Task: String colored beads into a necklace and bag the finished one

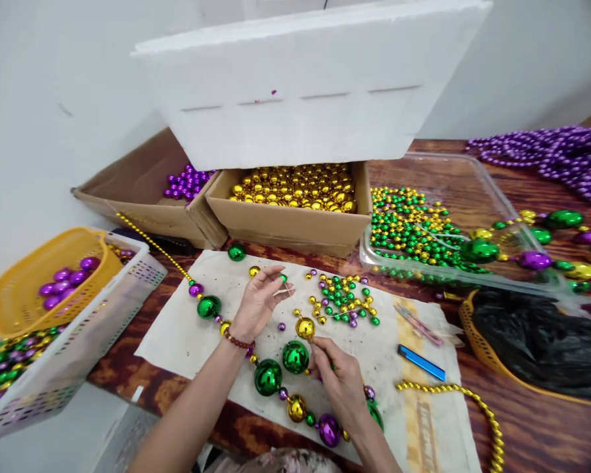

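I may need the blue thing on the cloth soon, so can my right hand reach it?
Probably yes: the blue thing lies to the right of the right hand, with only bare cloth apparent between them. The right hand seems to hold a gold ball, though, so may need freeing first.

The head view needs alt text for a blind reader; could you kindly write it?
A person's left hand holds a small green bead and the right hand a larger gold bead above a pale cloth strewn with loose beads; cardboard boxes stand behind.
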The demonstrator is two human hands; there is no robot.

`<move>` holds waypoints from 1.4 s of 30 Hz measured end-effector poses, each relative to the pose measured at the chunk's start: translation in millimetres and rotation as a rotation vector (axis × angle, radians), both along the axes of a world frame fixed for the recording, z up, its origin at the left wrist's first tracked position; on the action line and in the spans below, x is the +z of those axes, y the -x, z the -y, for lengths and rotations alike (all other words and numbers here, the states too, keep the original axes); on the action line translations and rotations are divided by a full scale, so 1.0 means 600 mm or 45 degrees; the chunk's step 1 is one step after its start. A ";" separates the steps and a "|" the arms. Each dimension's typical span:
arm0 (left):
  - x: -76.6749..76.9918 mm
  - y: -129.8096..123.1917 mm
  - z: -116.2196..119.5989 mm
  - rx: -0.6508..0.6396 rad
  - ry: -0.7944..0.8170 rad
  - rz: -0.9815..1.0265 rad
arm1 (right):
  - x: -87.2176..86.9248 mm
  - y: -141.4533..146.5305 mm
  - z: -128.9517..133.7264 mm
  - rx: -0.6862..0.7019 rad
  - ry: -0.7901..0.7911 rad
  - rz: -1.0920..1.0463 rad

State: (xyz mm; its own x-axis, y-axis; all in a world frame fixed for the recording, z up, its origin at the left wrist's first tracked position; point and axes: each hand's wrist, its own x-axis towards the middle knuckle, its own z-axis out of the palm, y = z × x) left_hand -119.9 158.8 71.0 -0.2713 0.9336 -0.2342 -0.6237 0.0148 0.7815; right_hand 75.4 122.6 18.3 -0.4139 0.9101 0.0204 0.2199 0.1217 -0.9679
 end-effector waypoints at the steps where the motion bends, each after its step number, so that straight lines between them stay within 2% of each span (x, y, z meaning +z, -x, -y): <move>1: 0.000 -0.010 0.005 -0.013 -0.002 -0.080 | -0.001 0.001 0.000 -0.002 0.037 -0.020; 4: -0.004 -0.035 0.025 -0.156 0.035 -0.355 | -0.004 0.005 -0.001 -0.036 0.134 -0.087; 6: -0.010 -0.035 0.036 -0.250 0.091 -0.619 | -0.005 0.006 -0.002 -0.078 0.160 -0.130; 8: -0.015 -0.013 0.038 -0.202 0.157 -0.983 | -0.004 0.005 -0.004 -0.106 0.178 -0.175; 11: -0.024 0.041 0.023 0.021 0.263 -1.649 | 0.000 0.001 -0.005 -0.106 0.210 -0.217; 12: -0.026 0.056 0.015 0.024 0.321 -1.846 | 0.001 0.000 -0.005 -0.102 0.219 -0.223; 15: -0.035 0.075 -0.006 -0.176 0.527 -2.269 | 0.003 0.000 -0.004 -0.094 0.231 -0.231; 17: -0.042 0.069 -0.016 -0.306 0.621 -2.412 | 0.003 0.001 -0.003 -0.085 0.234 -0.233; 19: -0.051 0.060 -0.022 -0.362 0.664 -2.446 | 0.002 0.001 -0.003 -0.071 0.232 -0.225; 21: -0.056 0.054 -0.025 -0.324 0.646 -2.352 | 0.002 0.000 -0.002 -0.055 0.225 -0.205; 23: -0.055 0.054 -0.027 -0.183 0.503 -2.054 | 0.002 -0.001 -0.001 -0.037 0.218 -0.178; 26: -0.037 0.052 -0.027 -0.005 0.214 -1.166 | 0.004 -0.002 0.000 0.006 0.193 -0.127; 28: -0.016 0.046 -0.026 -0.015 0.108 -0.529 | 0.004 -0.003 0.001 0.039 0.158 -0.089; 29: -0.005 0.041 -0.026 -0.032 0.082 -0.281 | 0.003 -0.003 0.002 0.055 0.138 -0.070; 31: 0.016 0.031 -0.026 -0.026 0.068 0.055 | 0.001 -0.004 0.003 0.085 0.097 -0.034; 35: 0.040 0.014 -0.029 0.078 0.156 0.324 | -0.005 -0.008 0.008 0.140 0.034 0.019; 39: 0.043 0.006 -0.029 0.103 0.197 0.370 | -0.006 -0.007 0.011 0.150 0.033 0.038; 42: 0.040 0.002 -0.025 0.088 0.156 0.360 | -0.006 -0.006 0.010 0.150 0.039 0.047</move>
